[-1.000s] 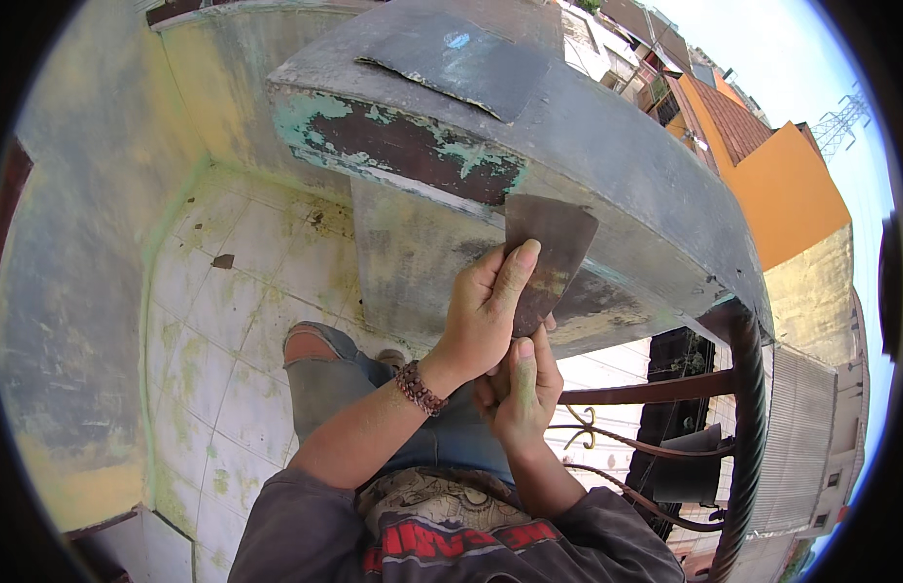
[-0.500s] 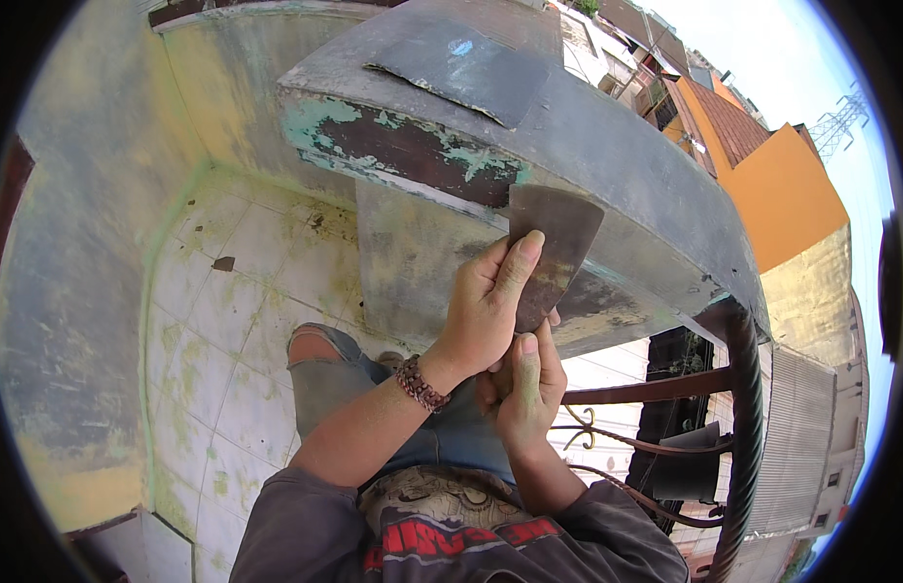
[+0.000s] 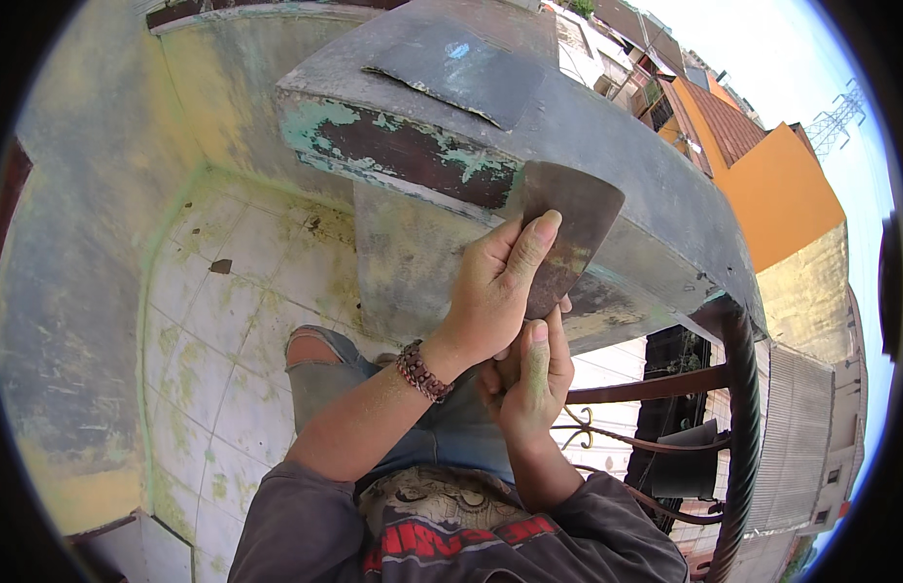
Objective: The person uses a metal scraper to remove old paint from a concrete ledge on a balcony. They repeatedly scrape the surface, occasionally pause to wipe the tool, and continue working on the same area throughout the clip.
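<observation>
Both my hands hold a scraper with a wide, dark metal blade [image 3: 578, 214] that flares toward its far edge. My left hand [image 3: 495, 287], dusty and with a braided bracelet at its wrist, grips the blade from the side, thumb lying flat on it. Lower down, my right hand [image 3: 534, 389] is closed round the narrow end, which the fingers mostly hide. The blade's tip stands in front of the grey ledge [image 3: 646, 165]; whether it touches I cannot tell. To its left, the ledge's front face has peeling turquoise paint over a dark brown patch [image 3: 413, 160].
A dark sheet [image 3: 461, 73], perhaps sandpaper, lies on the ledge top. At right stands a twisted metal post [image 3: 741, 428] with brown railing bars [image 3: 656, 386]. Stained white tiles [image 3: 238, 360] cover the floor at left, beside a patchy wall [image 3: 72, 291]. Rooftops show beyond.
Both hands and the scraper have moved slightly up and to the right, farther along the ledge's front. The grip looks the same.
</observation>
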Demonstrator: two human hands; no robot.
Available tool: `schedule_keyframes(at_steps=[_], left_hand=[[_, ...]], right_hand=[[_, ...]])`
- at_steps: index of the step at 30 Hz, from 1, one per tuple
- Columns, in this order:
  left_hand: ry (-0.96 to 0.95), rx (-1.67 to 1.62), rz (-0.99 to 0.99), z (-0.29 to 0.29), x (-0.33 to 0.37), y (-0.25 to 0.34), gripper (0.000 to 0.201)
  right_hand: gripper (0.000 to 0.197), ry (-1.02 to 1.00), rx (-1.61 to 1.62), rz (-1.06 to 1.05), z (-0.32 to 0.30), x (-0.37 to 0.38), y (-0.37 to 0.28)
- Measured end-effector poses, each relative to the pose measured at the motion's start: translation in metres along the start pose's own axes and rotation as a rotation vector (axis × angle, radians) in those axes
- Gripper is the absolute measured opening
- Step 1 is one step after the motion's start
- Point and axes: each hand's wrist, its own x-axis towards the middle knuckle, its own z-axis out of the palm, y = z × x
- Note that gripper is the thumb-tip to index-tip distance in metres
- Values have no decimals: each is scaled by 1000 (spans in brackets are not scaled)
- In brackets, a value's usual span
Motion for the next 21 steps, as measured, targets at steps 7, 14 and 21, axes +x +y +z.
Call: schedule_keyframes(at_steps=[7, 14, 21], left_hand=[[49, -52, -51, 0, -13, -13, 34], [37, -74, -69, -1, -11, -11, 35], [16, -65, 18, -3, -7, -8, 36]], right_hand=[[46, 11, -87, 8, -4, -9, 6], [48, -13, -98, -24, -3, -7, 4], [46, -8, -75, 9, 3, -7, -2]])
